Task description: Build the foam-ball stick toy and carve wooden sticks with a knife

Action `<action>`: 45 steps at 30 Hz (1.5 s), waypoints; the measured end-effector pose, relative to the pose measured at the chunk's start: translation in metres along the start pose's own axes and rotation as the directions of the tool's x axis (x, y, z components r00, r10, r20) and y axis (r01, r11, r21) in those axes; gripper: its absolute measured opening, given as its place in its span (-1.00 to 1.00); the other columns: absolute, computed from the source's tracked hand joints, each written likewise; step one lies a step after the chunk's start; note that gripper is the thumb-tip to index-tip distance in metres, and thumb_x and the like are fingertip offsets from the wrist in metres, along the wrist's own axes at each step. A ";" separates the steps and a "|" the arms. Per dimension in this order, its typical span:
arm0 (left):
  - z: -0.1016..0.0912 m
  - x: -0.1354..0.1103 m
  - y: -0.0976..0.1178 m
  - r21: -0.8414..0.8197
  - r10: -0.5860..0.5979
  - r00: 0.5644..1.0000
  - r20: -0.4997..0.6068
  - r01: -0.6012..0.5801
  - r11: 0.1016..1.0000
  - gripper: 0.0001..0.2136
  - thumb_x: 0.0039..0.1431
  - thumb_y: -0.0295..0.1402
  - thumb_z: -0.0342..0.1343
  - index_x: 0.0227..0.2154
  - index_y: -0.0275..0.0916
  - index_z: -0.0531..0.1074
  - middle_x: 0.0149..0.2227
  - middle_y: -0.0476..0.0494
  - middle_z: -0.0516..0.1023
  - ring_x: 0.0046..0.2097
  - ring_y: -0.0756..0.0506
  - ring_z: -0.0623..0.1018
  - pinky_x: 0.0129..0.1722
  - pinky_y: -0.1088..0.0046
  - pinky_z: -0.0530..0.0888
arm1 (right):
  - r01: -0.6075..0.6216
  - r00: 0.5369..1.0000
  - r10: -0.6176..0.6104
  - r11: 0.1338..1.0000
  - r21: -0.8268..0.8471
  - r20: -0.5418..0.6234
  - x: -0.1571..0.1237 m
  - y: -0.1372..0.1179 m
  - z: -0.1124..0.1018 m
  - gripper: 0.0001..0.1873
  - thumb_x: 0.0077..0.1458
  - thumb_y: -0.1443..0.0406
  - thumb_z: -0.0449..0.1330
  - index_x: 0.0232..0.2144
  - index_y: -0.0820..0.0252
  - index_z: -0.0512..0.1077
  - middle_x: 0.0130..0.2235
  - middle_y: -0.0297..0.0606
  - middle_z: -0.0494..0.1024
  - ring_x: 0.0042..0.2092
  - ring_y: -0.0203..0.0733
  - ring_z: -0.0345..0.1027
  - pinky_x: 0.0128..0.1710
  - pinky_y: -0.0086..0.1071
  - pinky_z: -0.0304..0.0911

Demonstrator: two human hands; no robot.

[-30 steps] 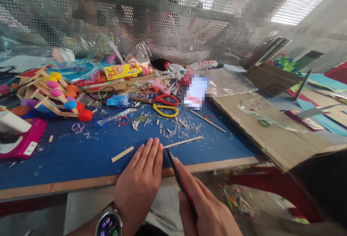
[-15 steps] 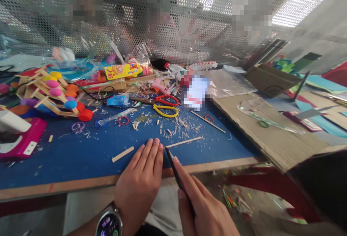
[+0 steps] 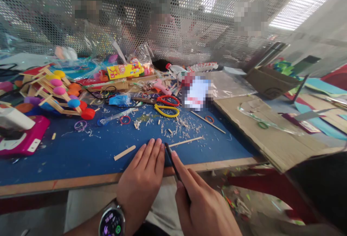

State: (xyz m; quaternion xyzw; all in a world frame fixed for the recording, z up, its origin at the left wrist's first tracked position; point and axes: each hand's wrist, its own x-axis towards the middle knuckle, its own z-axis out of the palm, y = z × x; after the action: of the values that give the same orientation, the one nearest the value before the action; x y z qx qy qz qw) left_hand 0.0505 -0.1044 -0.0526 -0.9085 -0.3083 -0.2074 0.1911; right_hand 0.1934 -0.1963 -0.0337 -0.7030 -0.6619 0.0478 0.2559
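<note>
My left hand lies flat near the table's front edge, fingers stretched out side by side. From beside its fingertips a thin wooden stick runs to the right; whether the fingers cover its near end is hidden. My right hand is closed around a slim black craft knife, index finger along its top. The knife's tip meets the stick's left end, close to my left fingers. A short flat wooden stick rests left of my left hand.
Wood shavings are scattered beyond the stick. Farther back lie yellow-handled scissors, red handles, a lit phone and a pink glue gun. Left stand a colourful stick model and a magenta device. Cardboard covers the right.
The knife tip has shifted slightly up along the table, and my right hand has turned a little. My left hand stays flat. The whole view has shifted slightly.
</note>
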 end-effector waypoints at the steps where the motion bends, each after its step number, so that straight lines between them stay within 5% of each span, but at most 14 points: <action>1: 0.000 0.000 0.000 0.004 0.003 1.000 0.004 -0.003 1.000 -0.54 0.33 -0.61 -0.17 0.18 -0.53 0.46 0.27 -0.37 0.49 0.24 -0.23 0.55 0.17 0.24 0.57 | 0.000 1.000 0.000 1.000 -0.010 0.000 -0.002 0.001 0.000 -0.25 0.15 0.45 0.01 0.39 0.18 0.28 -0.01 -0.01 0.68 -0.30 -0.05 0.67 -0.41 -0.31 0.60; 8: 0.000 0.000 0.001 -0.010 0.002 1.000 0.010 -0.002 1.000 -0.54 0.32 -0.62 -0.16 0.18 -0.54 0.46 0.26 -0.38 0.50 0.24 -0.23 0.56 0.17 0.25 0.58 | 0.059 0.997 -0.058 0.998 -0.025 0.048 -0.010 0.007 -0.004 -0.19 0.13 0.44 0.04 0.44 0.14 0.19 -0.04 -0.01 0.70 -0.39 -0.10 0.65 -0.52 -0.40 0.55; 15: 0.002 0.000 0.000 -0.020 -0.006 1.000 0.019 0.006 1.000 -0.53 0.31 -0.61 -0.15 0.19 -0.52 0.46 0.26 -0.38 0.50 0.23 -0.25 0.56 0.16 0.22 0.58 | 0.032 0.998 -0.036 0.998 -0.062 -0.058 0.005 0.002 0.007 -0.29 0.16 0.43 -0.02 0.36 0.22 0.33 -0.11 -0.02 0.69 -0.41 -0.12 0.61 -0.49 -0.35 0.55; 24: 0.004 -0.002 0.001 0.000 0.013 1.000 0.012 -0.013 1.000 -0.56 0.33 -0.60 -0.12 0.18 -0.52 0.46 0.26 -0.40 0.49 0.25 -0.24 0.55 0.19 0.24 0.56 | 0.042 0.999 -0.044 0.993 -0.106 -0.015 -0.009 0.001 0.001 -0.23 0.15 0.44 0.02 0.42 0.17 0.23 -0.12 -0.04 0.70 -0.47 -0.14 0.58 -0.53 -0.39 0.51; 32: -0.001 0.002 0.000 0.012 -0.009 1.000 0.011 0.009 1.000 -0.53 0.32 -0.61 -0.18 0.16 -0.51 0.49 0.24 -0.36 0.52 0.22 -0.23 0.58 0.15 0.26 0.60 | 0.076 0.996 -0.071 0.992 -0.106 0.044 0.012 -0.001 -0.004 -0.35 0.23 0.41 0.00 0.35 0.29 0.33 -0.13 -0.03 0.69 -0.39 -0.11 0.62 -0.48 -0.37 0.53; 39: -0.001 0.002 -0.001 0.000 -0.005 0.999 -0.037 0.005 1.000 -0.54 0.33 -0.61 -0.19 0.12 -0.49 0.53 0.21 -0.35 0.55 0.21 -0.21 0.59 0.14 0.28 0.61 | 0.097 0.994 -0.094 0.994 -0.043 0.056 -0.007 0.007 -0.005 -0.26 0.20 0.46 -0.01 0.43 0.20 0.21 -0.13 -0.08 0.70 -0.41 -0.16 0.62 -0.52 -0.44 0.50; 45: 0.000 0.002 0.000 0.005 -0.010 1.000 -0.002 0.010 1.000 -0.53 0.31 -0.61 -0.17 0.15 -0.50 0.50 0.23 -0.36 0.53 0.21 -0.23 0.59 0.14 0.26 0.61 | 0.092 0.995 -0.089 0.991 -0.097 0.034 0.006 0.002 -0.005 -0.32 0.19 0.44 -0.01 0.35 0.31 0.34 -0.17 -0.05 0.70 -0.40 -0.12 0.63 -0.51 -0.40 0.51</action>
State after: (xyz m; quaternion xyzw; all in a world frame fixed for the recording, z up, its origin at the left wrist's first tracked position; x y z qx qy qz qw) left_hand 0.0523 -0.1031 -0.0515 -0.9063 -0.3131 -0.2084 0.1928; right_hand 0.1979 -0.1916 -0.0285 -0.6831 -0.6984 0.0140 0.2129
